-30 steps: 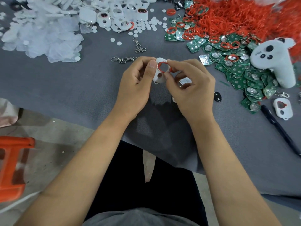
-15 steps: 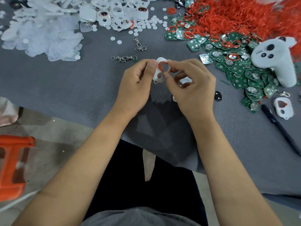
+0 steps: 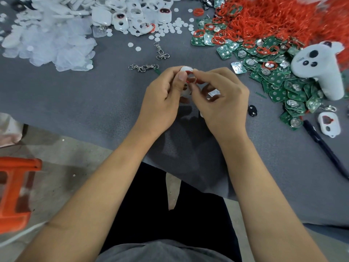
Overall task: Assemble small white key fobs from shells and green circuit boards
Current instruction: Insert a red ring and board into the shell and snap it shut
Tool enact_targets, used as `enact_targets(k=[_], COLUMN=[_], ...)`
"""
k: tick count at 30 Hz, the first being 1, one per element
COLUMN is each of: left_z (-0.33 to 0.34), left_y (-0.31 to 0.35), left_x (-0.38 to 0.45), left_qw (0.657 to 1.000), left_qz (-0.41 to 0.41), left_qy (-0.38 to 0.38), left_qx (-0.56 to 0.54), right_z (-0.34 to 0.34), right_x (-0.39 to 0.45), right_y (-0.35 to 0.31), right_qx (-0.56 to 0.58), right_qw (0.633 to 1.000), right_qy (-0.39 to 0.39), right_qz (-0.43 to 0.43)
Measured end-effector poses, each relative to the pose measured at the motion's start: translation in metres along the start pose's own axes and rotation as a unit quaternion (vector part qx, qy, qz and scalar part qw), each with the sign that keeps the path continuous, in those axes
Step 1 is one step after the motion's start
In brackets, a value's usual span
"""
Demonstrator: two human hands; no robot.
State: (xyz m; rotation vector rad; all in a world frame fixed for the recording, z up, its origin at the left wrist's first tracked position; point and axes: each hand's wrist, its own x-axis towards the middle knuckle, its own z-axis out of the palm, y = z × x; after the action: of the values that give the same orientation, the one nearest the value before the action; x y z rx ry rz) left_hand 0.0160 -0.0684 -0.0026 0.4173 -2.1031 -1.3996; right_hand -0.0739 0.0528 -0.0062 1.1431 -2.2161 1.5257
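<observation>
My left hand point(image 3: 162, 97) grips a small white fob shell point(image 3: 185, 69) above the grey table, its thumb lying across the shell's face. A red rubber ring point(image 3: 190, 77) sits on the shell, and my right hand point(image 3: 221, 99) pinches that ring with thumb and forefinger. Most of the shell is hidden behind the fingers. A heap of green circuit boards point(image 3: 275, 76) lies to the right, and a pile of white shells point(image 3: 139, 14) lies at the back.
Loose red rings point(image 3: 273, 17) are heaped at the back right. Clear film pieces point(image 3: 51, 40) lie at the back left, metal clasps point(image 3: 143, 67) just beyond my hands. A white controller point(image 3: 319, 67), a finished fob point(image 3: 328, 124) and a black pen point(image 3: 324, 146) lie right. An orange stool point(image 3: 15, 190) stands lower left.
My left thumb has slid over the shell's face, covering more of it. My right fingers have shifted slightly up along the red ring. The hands stay in the same place.
</observation>
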Motion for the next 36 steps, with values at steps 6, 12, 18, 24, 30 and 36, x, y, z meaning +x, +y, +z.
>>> enact_targets(k=[6,12,18,24,30,36], left_z=[-0.003,-0.006,-0.007,-0.008,-0.005,-0.004], left_y=[-0.001,-0.002,-0.007,-0.011,-0.013,-0.015], left_x=[0.000,0.002,0.002,0.002,0.004,0.005], left_qw=[0.999,0.996,0.994,0.991,0.985,0.974], left_qz=[-0.013,-0.019,-0.013,-0.016,-0.038,-0.048], left_qy=[-0.019,-0.050,-0.066,-0.073,-0.027,-0.023], left_qx=[-0.042,-0.077,-0.089,-0.108,-0.168,-0.219], right_z=[-0.001,-0.004,-0.006,-0.007,-0.001,-0.007], right_x=[-0.001,0.001,0.001,-0.001,0.002,0.007], right_y=[0.000,0.000,0.001,0.001,-0.009,-0.011], right_qx=[0.020,0.043,0.055,0.066,0.182,0.372], right_qw=[1.000,0.999,0.998,0.996,0.976,0.890], right_qy=[-0.007,-0.018,-0.018,-0.021,-0.030,-0.080], right_qz=[-0.001,0.017,0.033,0.048,0.112,0.252])
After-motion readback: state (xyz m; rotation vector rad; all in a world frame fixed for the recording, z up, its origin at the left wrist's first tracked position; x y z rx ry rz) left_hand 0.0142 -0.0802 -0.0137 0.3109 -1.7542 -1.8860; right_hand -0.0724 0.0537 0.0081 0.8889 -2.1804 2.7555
